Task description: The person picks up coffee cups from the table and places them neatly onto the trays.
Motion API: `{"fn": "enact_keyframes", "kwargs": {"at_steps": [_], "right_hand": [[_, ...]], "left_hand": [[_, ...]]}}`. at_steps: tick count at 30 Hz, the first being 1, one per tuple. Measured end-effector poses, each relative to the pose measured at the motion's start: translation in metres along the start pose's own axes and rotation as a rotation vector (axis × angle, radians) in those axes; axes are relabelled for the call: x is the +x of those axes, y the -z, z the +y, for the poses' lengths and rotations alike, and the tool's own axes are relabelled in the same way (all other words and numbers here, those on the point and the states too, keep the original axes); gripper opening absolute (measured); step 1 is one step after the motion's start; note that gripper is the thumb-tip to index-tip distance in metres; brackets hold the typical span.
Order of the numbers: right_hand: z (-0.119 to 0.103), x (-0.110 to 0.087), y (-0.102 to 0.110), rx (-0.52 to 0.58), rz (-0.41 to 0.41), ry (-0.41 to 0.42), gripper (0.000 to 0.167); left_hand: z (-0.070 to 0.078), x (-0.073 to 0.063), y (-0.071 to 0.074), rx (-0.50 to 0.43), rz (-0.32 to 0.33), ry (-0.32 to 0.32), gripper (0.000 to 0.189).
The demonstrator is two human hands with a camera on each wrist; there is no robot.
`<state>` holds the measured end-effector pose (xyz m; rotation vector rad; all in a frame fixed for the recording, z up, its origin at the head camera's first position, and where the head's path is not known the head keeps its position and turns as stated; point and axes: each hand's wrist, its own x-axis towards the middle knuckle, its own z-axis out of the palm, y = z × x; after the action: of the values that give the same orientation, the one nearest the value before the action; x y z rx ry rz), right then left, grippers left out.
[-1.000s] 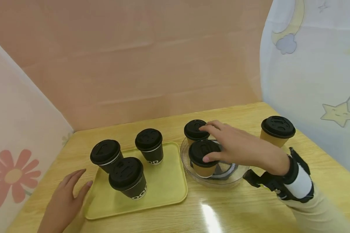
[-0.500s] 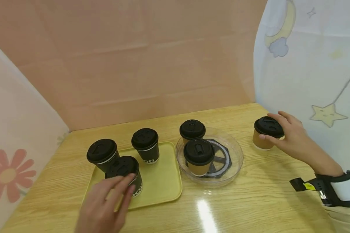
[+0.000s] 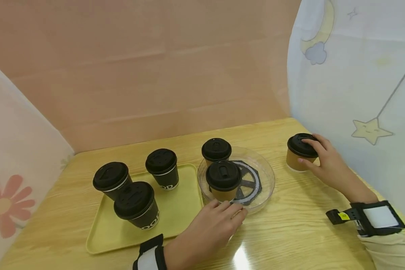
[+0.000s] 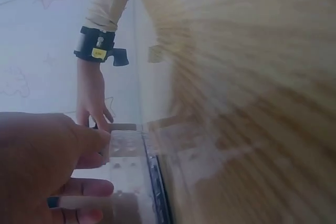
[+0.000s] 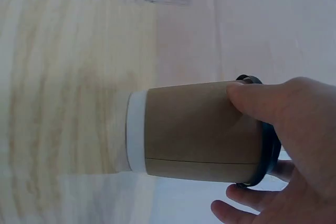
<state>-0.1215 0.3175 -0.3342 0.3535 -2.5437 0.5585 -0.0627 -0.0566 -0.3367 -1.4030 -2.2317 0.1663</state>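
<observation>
My right hand [image 3: 332, 172] grips a brown paper coffee cup [image 5: 205, 132] near its black lid [image 3: 297, 144], thumb on one side and fingers on the other. That cup stands upright at the right of the table. At the near rim of a clear round tray [image 3: 268, 182], my left hand [image 3: 210, 230] has its fingers bent over the edge; in the left wrist view the thumb and fingers [image 4: 100, 187] pinch the see-through wall. Inside the tray, a dark wheel-like insert shows beside a brown lidded cup [image 3: 222, 195]. A second brown cup [image 3: 216, 150] stands behind it.
A yellow rectangular tray [image 3: 182, 217] at left carries black lidded cups: a back-left one [image 3: 111, 180], a front one [image 3: 135, 206] and one farther right [image 3: 162, 168]. Printed white cloth [image 3: 341, 93] walls the right side; a plain pinkish cloth [image 3: 155, 75] hangs behind.
My right hand has moved right from the cup in the clear tray to the lone brown cup and grips it. My left hand has swept right, past the yellow tray, to the clear tray's rim.
</observation>
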Motion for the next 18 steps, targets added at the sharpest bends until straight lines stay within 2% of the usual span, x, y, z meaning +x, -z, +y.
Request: {"fn": "enact_keyframes", "kwargs": {"at_steps": [2,5,8,10,14,18], "right_hand": [[-0.002,0.000,-0.005,0.004,0.018,0.012,0.062],[-0.004,0.000,-0.008,0.014,0.026,0.014,0.062],[-0.006,0.000,-0.008,0.016,0.038,0.008,0.062],[-0.006,-0.001,-0.007,0.013,0.048,0.003,0.062],[-0.006,-0.003,-0.006,0.010,0.056,-0.002,0.062],[-0.005,-0.004,-0.007,0.008,0.050,-0.008,0.063]], "left_hand": [[0.001,0.004,-0.007,0.038,-0.023,-0.005,0.026],[0.000,0.006,-0.014,0.078,-0.015,0.010,0.022],[-0.004,0.006,-0.017,0.075,0.013,0.030,0.016],[-0.008,0.004,-0.017,0.054,0.005,0.041,0.013],[-0.019,-0.005,-0.016,-0.002,-0.031,0.083,0.012],[-0.032,-0.017,-0.020,-0.017,-0.006,0.130,0.015]]}}
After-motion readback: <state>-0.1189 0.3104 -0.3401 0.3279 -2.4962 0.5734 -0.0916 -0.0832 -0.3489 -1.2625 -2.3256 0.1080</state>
